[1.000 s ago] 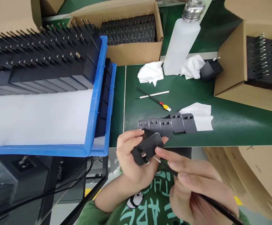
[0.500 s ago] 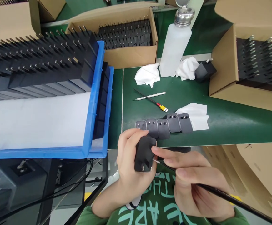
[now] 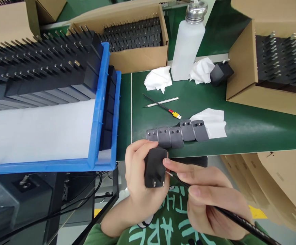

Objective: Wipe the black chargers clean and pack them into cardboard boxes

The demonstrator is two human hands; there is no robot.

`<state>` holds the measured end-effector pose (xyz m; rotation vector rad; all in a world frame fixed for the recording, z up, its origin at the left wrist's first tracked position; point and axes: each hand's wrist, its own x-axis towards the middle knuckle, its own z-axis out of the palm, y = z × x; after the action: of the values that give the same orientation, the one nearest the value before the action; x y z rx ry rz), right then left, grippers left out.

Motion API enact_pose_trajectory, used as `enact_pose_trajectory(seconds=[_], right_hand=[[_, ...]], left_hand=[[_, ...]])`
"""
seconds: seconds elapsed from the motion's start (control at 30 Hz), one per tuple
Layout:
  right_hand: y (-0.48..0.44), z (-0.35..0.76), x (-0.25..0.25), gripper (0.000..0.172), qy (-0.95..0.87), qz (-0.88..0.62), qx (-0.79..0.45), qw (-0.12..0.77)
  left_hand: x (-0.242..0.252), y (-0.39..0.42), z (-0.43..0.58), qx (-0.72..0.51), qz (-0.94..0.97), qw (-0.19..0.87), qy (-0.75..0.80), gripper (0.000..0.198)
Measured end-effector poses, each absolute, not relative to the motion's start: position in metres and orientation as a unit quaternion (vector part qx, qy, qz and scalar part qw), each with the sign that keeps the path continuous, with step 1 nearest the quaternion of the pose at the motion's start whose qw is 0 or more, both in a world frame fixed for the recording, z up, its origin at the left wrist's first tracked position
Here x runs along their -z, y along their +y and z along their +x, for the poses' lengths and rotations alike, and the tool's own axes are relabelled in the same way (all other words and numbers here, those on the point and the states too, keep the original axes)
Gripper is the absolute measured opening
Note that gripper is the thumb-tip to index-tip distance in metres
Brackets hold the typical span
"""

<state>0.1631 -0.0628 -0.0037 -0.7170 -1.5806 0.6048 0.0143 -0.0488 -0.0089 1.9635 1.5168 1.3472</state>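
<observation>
The charger (image 3: 155,166) is held off the near edge of the table (image 3: 252,132), in front of the person's chest. Its long axis runs almost straight up and down in the view, and its two metal prongs point down, toward the person. The left hand (image 3: 140,187) grips it closed: the fingers curl over the top and left side, and the palm lies behind the body. The right hand (image 3: 209,204) is closed in a pen-like pinch around a thin black stick (image 3: 240,221). The stick runs from the lower right up to the left, and its pale tip sits at the charger's lower right edge, just beside the prongs. The right forefinger touches the charger's right side. The charger thus lies inside the left hand and just left of the right fingertips. A row of chargers (image 3: 176,134) lies face up on the table just beyond it, partly on a wipe (image 3: 214,124), and a blue bin (image 3: 97,112) stands to the left.
</observation>
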Motion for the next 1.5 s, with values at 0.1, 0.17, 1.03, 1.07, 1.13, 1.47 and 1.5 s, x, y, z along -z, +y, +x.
enact_pose_trajectory(seconds=[0.1,0.17,1.03,1.07,1.13,1.47,1.5], right_hand=[[-0.0624,0.1629,0.0022,0.028,-0.682,-0.317,-0.254,0.608],[-0.0626,0.163,0.0015,0.03,-0.68,-0.314,-0.265,0.607],[-0.0674,0.1649,0.0058,0.031,-0.669,-0.32,-0.296,0.602],[-0.0673,0.165,0.0062,0.031,-0.669,-0.317,-0.294,0.605],[-0.067,0.1649,0.0073,0.032,-0.67,-0.309,-0.292,0.609],[-0.0651,0.1643,0.0051,0.035,-0.672,-0.308,-0.288,0.608],[-0.0651,0.1642,0.005,0.035,-0.671,-0.31,-0.287,0.609]], left_hand=[[0.009,-0.0486,0.0151,-0.474,0.684,0.16,0.531,0.055],[0.0085,-0.0484,0.0152,-0.476,0.684,0.158,0.529,0.054],[0.0093,-0.049,0.0154,-0.478,0.68,0.156,0.535,0.056],[0.0094,-0.049,0.0154,-0.478,0.68,0.156,0.534,0.056],[0.0095,-0.0491,0.0153,-0.477,0.681,0.157,0.532,0.057],[0.0088,-0.0481,0.0154,-0.479,0.682,0.163,0.529,0.057],[0.0088,-0.0479,0.0156,-0.48,0.681,0.163,0.528,0.056]])
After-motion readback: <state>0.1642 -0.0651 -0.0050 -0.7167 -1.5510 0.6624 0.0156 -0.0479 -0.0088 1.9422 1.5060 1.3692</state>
